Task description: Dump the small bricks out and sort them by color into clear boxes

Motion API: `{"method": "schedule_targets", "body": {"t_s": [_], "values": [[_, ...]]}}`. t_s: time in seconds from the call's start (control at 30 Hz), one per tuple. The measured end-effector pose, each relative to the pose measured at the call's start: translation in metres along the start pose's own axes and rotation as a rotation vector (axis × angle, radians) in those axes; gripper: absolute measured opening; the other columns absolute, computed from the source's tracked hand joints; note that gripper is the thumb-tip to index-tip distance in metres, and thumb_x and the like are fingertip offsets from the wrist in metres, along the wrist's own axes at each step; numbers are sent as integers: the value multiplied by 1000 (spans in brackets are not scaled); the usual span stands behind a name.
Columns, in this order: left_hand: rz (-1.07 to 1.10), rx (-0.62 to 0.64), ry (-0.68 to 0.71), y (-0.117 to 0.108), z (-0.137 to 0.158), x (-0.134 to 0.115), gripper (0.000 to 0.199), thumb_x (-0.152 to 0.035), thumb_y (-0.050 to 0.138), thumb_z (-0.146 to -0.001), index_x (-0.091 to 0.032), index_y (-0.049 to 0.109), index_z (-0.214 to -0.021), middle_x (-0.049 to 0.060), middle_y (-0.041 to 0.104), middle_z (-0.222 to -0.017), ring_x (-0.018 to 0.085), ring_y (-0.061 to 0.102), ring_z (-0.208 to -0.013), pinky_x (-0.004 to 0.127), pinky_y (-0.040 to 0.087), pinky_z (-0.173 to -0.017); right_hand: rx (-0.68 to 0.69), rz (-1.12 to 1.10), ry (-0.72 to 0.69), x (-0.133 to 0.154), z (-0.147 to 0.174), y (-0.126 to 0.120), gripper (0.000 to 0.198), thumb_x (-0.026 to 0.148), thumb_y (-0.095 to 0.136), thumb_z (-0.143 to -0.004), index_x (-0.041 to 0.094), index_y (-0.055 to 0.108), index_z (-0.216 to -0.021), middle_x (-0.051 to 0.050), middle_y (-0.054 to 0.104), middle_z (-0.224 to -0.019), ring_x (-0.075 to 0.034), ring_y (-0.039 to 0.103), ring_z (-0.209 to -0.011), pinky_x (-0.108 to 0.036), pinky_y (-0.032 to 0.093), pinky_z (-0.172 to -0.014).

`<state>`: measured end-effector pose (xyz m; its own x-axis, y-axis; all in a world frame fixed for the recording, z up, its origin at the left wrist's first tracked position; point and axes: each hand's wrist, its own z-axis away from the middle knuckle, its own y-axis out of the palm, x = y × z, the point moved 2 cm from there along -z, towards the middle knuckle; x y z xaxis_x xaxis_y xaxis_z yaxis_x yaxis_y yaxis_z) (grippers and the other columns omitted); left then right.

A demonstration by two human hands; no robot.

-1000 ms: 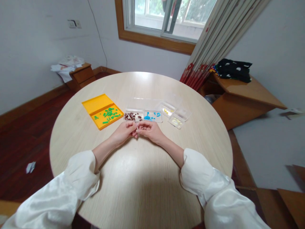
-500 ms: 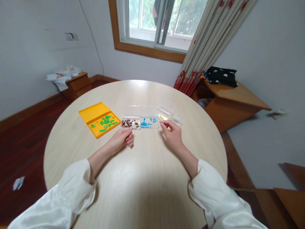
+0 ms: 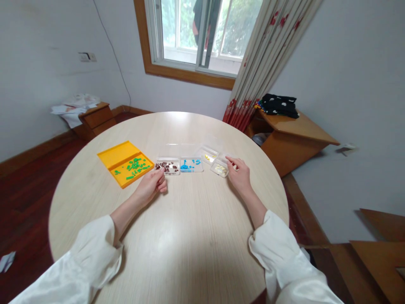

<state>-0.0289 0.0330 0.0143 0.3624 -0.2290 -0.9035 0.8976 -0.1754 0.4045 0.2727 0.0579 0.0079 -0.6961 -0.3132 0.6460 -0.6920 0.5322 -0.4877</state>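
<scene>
My left hand (image 3: pixel 151 185) rests at the front of a clear box (image 3: pixel 173 173) of small dark brown pieces. Its fingers are curled in, thumb against the index finger; whatever they pinch is too small to make out. My right hand (image 3: pixel 239 176) hovers at the right edge of a small clear box (image 3: pixel 219 168) of cream pieces. Thumb and index finger look slightly apart there, with nothing visible between them. Between the hands lies a clear box (image 3: pixel 198 170) with blue pieces. Behind the cream ones, another clear box (image 3: pixel 205 150) contains yellow pieces (image 3: pixel 210 158).
At the left an open yellow case (image 3: pixel 118 150) holds many small green pieces (image 3: pixel 136 165). All of this stands on a round pale wooden table (image 3: pixel 190 236). Beyond it are a window (image 3: pixel 202 38), a curtain (image 3: pixel 253 63) and a wooden cabinet (image 3: pixel 294 139).
My right hand has moved right, away from the blue pieces' box, uncovering the box of cream pieces. My left hand keeps its curled shape near the brown pieces. The camera view has shifted slightly.
</scene>
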Motion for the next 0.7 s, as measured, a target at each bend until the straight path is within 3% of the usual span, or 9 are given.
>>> {"method": "schedule_targets", "body": {"t_s": [0.23, 0.4, 0.47, 0.53, 0.6, 0.67, 0.7], "values": [[-133, -126, 160, -6, -4, -1, 49, -39, 64, -79, -19, 33, -48, -8, 27, -43, 6, 28, -37, 19, 26, -38, -5, -25, 39, -7, 1, 6, 29, 30, 48, -81, 15, 71, -92, -11, 68, -87, -20, 56, -78, -37, 45, -75], [-457, -396, 474, -15, 7, -17, 42, -16, 65, -77, -16, 40, -43, -5, 35, -44, 8, 30, -46, 19, 25, -47, 44, -21, -7, -4, 6, 16, 30, 30, 46, -82, 14, 70, -91, -11, 68, -88, -20, 56, -78, -36, 45, -75], [-536, -518, 612, -27, 13, -28, 35, -13, 67, -72, -17, 43, -47, -5, 36, -48, 10, 31, -51, 19, 28, -52, 49, -19, -33, -2, 9, 20, 30, 29, 45, -82, 14, 70, -91, -12, 69, -88, -20, 56, -78, -36, 45, -75], [-684, -680, 692, -48, 16, -41, 19, -16, 67, -72, -18, 52, -61, -3, 47, -61, 12, 41, -60, 21, 35, -63, 47, -22, -59, -1, 11, 22, 30, 29, 45, -82, 14, 70, -90, -12, 69, -87, -20, 56, -77, -36, 45, -74], [-883, -932, 598, -77, 15, -52, 10, -20, 64, -74, -18, 57, -81, 2, 57, -80, 18, 51, -80, 29, 40, -80, 46, -30, -76, -1, 13, 24, 30, 28, 45, -81, 15, 70, -90, -11, 69, -87, -20, 56, -76, -36, 45, -74], [-1022, -1127, 353, -109, 11, -59, 33, -31, 64, -75, -18, 55, -105, 10, 60, -104, 28, 50, -107, 42, 36, -95, 56, -39, -88, 1, 16, 26, 29, 29, 45, -81, 16, 70, -89, -10, 69, -86, -20, 56, -76, -36, 45, -74], [-1049, -1165, 218, -123, 7, -60, 44, -37, 64, -75, -17, 52, -112, 13, 60, -112, 33, 47, -115, 48, 33, -98, 62, -41, -93, 2, 17, 26, 29, 29, 45, -81, 16, 70, -89, -10, 69, -86, -20, 56, -76, -36, 45, -74]]}}
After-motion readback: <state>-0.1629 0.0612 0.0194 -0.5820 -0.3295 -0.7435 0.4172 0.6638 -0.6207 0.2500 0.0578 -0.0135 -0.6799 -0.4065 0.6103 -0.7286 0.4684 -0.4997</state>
